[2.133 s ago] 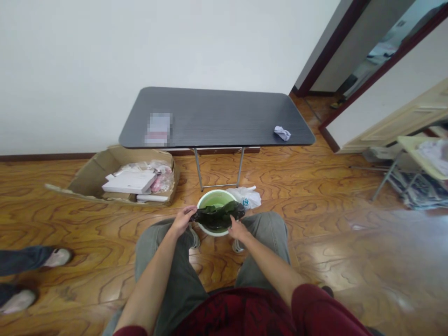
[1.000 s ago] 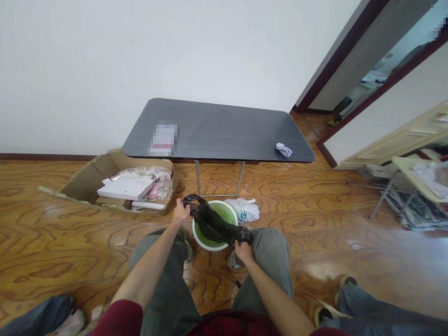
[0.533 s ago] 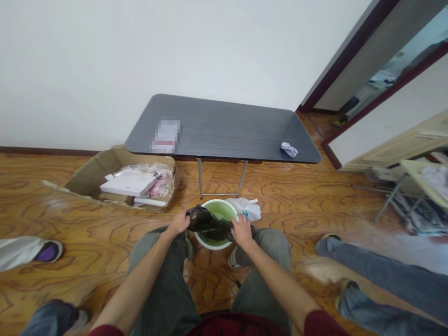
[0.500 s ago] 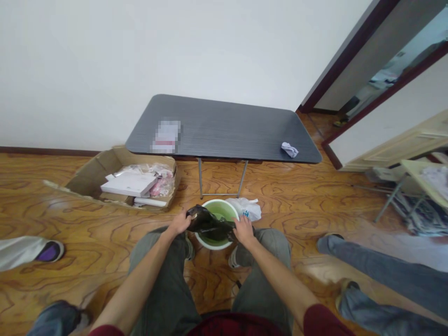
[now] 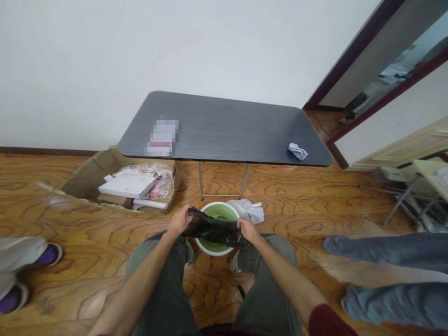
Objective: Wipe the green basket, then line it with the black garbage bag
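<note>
Stretched between my two hands is a thin, dark, see-through plastic bag (image 5: 215, 228). My left hand (image 5: 180, 220) pinches its left end and my right hand (image 5: 248, 227) grips its right end, with fingers closed. The bag hangs across the mouth of a green bucket with a white rim (image 5: 214, 253), which stands on the floor between my feet. Part of the bucket's green inside shows above the bag; its front is partly covered.
A white plastic bag (image 5: 254, 212) lies right behind the bucket. Beyond stands a dark folding table (image 5: 224, 126) with a blurred packet (image 5: 163, 135) and a crumpled cloth (image 5: 297, 151). An open cardboard box (image 5: 87, 175) is at left. Other people's legs (image 5: 392, 252) flank me.
The bunched bag is spread wider and flatter across the bucket. My right hand has shifted slightly right, off the bucket's rim. The person's legs at right have moved.
</note>
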The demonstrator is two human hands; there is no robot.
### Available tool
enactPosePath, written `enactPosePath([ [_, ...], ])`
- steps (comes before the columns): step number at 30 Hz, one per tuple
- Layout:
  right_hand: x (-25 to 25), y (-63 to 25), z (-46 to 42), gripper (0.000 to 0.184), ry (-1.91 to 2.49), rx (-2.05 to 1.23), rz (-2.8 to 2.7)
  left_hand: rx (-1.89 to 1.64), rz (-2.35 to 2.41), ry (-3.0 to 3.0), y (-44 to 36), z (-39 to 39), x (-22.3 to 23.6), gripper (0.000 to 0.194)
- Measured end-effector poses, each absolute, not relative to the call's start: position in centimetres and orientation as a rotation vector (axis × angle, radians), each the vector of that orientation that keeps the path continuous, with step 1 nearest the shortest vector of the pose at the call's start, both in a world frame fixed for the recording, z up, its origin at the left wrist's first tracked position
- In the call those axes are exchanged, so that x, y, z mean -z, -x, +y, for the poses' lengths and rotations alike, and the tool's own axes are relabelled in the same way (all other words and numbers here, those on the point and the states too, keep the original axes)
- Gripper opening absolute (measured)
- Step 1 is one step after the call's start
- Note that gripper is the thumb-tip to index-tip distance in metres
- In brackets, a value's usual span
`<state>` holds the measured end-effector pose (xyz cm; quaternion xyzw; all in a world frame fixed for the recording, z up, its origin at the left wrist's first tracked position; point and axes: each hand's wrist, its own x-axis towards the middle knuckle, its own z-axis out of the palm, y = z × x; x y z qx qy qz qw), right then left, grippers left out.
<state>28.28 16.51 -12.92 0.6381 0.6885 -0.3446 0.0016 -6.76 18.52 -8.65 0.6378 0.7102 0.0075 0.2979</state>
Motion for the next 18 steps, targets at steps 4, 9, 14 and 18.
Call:
enactPosePath([
  [4, 12.9, -27.8, 17.4, 0.047, -2.016, 1.039, 2.026, 0.182, 1.773, -1.783, 6.0, 19.0, 9.5, 0.036],
  [9, 13.9, -28.0, 18.2, 0.047, -2.014, 1.041, 2.024, 0.259, 1.775, -1.727, 5.6, 19.8, 11.9, 0.062],
  [14, 15.7, -29.2, 20.2, 0.036, -2.265, 1.295, 1.941, 0.219, 1.768, -1.635, 6.9, 21.7, 14.7, 0.068],
  [18, 17.4, -30.0, 22.2, 0.050, -2.374, 1.468, 1.877, 0.154, 1.799, -1.545, 7.6, 23.4, 16.7, 0.073],
])
